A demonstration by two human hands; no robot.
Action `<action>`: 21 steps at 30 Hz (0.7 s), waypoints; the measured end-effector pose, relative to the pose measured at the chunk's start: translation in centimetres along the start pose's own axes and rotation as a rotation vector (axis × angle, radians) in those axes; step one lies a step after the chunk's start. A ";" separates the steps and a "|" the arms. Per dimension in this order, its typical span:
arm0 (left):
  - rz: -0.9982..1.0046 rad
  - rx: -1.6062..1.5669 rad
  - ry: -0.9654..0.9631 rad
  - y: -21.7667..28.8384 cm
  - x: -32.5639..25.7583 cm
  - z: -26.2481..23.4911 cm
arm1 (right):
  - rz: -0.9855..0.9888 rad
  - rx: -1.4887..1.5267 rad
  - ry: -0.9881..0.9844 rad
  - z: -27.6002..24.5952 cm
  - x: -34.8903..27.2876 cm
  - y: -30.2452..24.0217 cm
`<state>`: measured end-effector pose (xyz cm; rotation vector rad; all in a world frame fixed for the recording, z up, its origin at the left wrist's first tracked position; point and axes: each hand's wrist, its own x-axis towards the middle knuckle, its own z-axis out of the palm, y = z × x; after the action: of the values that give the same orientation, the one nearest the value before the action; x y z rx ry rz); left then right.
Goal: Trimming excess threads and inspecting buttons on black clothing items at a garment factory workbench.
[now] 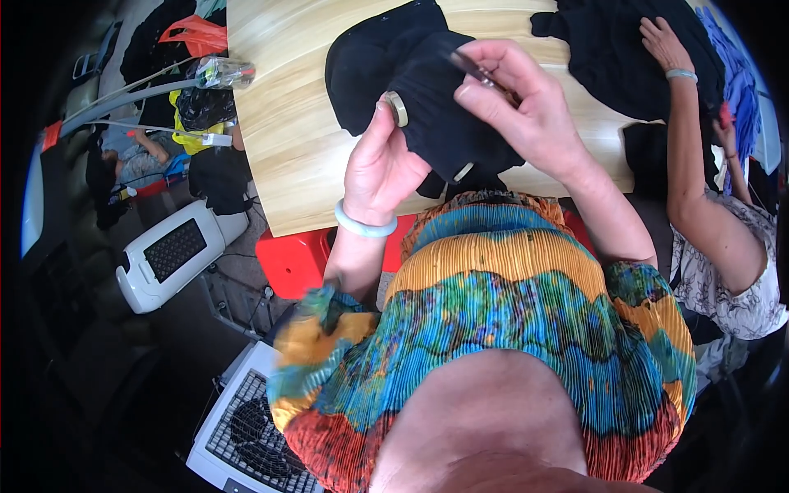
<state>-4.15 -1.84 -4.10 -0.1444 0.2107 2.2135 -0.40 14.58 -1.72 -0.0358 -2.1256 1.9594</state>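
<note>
A black garment (448,107) hangs bunched between my hands over the near side of the table. My left hand (380,164) is closed on its left edge. Beside my left thumb sits a pale, ring-like piece (397,108); whether it belongs to the cloth I cannot tell. Another pale bit (463,172) shows at the garment's lower edge. My right hand (526,103) pinches a small, dark metal tool, which looks like thread snips (479,69), above the garment's right side. The tool's far end is partly hidden by my fingers.
A wood-grain table (288,164) lies ahead, with red stools (292,263) under its near edge. At right, a co-worker's hand (664,49) rests on black cloth (612,57). A white appliance (177,255) and a fan unit (255,419) stand at left.
</note>
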 end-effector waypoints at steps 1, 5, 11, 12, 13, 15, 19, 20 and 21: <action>-0.004 -0.002 -0.013 0.1 0.1 -0.1 | 0.001 -0.001 0.002 0.0 -0.1 -0.1; 0.121 0.163 0.063 -0.1 -0.1 -0.3 | 0.008 -0.135 -0.099 0.3 -1.0 -0.9; 0.212 0.348 0.081 -0.3 -0.4 -1.0 | 0.072 -0.192 -0.098 0.7 -1.4 -1.2; 0.240 0.421 0.082 -0.4 -0.5 -1.1 | 0.083 -0.162 -0.097 0.7 -1.5 -1.0; 0.241 0.423 0.083 -0.4 -0.5 -1.0 | 0.095 -0.131 -0.097 0.8 -1.5 -0.9; 0.262 0.494 0.056 -0.5 -0.4 -0.9 | 0.106 -0.114 -0.098 0.8 -1.5 -0.6; 0.250 0.384 0.034 -0.5 -0.4 -0.5 | 0.110 -0.092 -0.113 1.0 -1.5 -0.7; 0.249 0.396 0.031 -0.5 -0.4 -0.5 | 0.110 -0.092 -0.113 1.0 -1.5 -0.8; 0.248 0.407 0.027 -0.5 -0.4 -0.5 | 0.096 -0.099 -0.109 1.1 -1.5 -0.8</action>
<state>-3.52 -1.94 -4.57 0.0804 0.7197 2.3611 0.97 13.13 -1.23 -0.0504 -2.3299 1.9485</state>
